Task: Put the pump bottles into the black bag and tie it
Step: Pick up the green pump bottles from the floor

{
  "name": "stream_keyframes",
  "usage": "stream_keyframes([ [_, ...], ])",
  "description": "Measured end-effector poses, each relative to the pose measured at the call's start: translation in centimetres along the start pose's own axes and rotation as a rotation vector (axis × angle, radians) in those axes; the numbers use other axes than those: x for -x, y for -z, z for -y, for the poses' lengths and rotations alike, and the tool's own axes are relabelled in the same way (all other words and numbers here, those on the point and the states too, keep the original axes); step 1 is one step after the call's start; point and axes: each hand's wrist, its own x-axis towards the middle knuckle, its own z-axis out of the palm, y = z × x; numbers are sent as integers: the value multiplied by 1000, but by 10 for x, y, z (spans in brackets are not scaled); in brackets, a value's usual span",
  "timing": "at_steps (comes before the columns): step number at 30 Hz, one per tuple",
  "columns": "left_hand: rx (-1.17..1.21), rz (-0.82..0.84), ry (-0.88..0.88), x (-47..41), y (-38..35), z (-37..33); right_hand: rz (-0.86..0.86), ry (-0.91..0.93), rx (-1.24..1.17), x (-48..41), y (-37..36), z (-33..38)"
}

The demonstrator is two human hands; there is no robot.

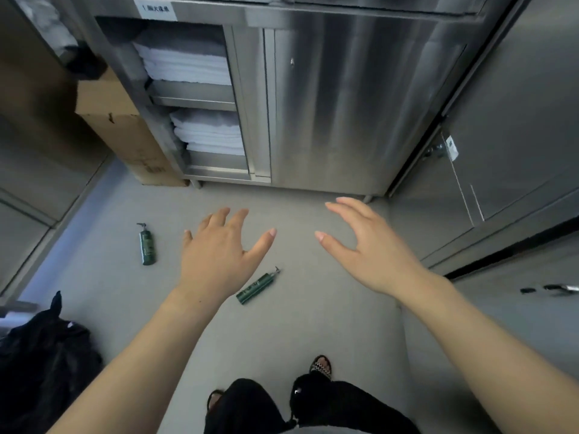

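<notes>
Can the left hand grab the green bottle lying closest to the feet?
Probably yes. The left hand is open and holds nothing, and that pump bottle lies alone on bare floor, nothing covering it. The person seems to be standing, so they would likely have to bend down first.

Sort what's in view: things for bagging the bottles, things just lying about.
For the job: far bottle, near bottle, black bag, left hand, right hand, both hands empty.
Just there: cardboard box, towels, steel cabinet.
</notes>
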Motion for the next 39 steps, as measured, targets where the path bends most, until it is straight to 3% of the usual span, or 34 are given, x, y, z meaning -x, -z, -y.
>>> stream_keyframes([
  [13, 18, -36, 276, -41, 0, 56, 264, 280, 128, -132, -26, 28],
  [27, 8, -134, 315, -171, 68, 94, 252, 435, 138, -293, -2, 89],
  [33, 36, -96, 514, -188, 66, 114, 404, 570, 174, -351, -32, 110],
  [39, 79, -187, 721, -220, 61, 108, 525, 809, 195, -420, -57, 126],
])
